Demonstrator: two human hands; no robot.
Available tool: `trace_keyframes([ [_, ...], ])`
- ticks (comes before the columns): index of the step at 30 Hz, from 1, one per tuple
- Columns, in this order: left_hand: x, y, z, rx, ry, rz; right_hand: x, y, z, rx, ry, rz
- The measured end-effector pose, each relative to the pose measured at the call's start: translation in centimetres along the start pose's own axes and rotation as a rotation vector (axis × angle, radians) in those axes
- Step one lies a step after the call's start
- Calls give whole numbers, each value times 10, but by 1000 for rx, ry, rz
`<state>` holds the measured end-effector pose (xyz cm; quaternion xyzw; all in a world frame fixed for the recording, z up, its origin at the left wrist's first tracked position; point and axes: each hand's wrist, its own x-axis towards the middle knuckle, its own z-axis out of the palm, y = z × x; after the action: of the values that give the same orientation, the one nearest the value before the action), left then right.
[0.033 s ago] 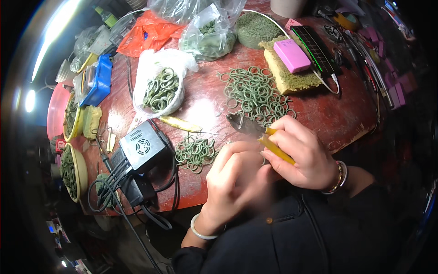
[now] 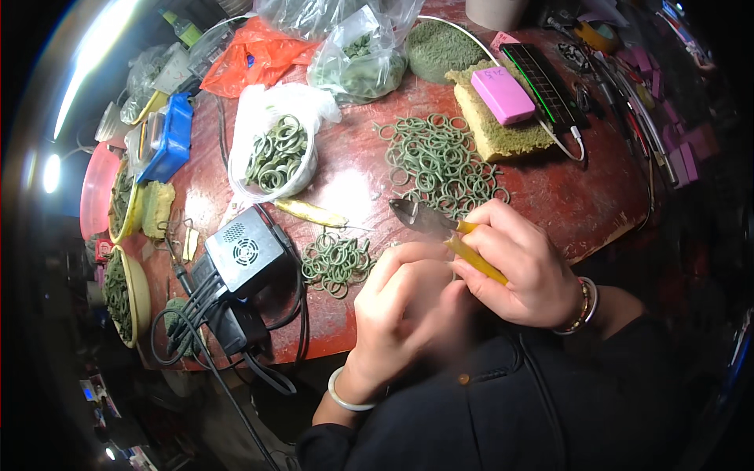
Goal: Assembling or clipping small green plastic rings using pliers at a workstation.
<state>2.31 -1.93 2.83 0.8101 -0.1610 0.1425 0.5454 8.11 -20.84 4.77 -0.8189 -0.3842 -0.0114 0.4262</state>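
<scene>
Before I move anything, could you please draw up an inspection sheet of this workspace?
Surface: red tabletop, scuffed, with glare near the middle.
Job's things: yellow-handled pliers; large green ring pile; smaller ring pile; white bowl holding more rings.
Clutter: pink block on a yellow sponge; vented box; blue tray; orange-red bag.
Hands: right hand grips the pliers; left hand is curled close by, anything within it hidden.
Cables: black cables bunch beside the vented box, some running past the table edge; white cable plugged into a dark device.
Surroundings: bright lamp at upper left; outer rim too dark to read.
</scene>
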Motion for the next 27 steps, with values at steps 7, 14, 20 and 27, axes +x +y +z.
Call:
trace_keyframes([
  [7,-23,-15,-1,-502,138,-377,-9,12,-22,242,-144,71],
  [14,-25,-17,1,-292,119,-257,-25,17,-37,362,-346,136],
  [20,-29,-20,1,-356,153,-275,-25,14,-41,379,-392,182],
  [27,-28,-20,3,-409,161,-173,-22,15,-38,454,-423,158],
])
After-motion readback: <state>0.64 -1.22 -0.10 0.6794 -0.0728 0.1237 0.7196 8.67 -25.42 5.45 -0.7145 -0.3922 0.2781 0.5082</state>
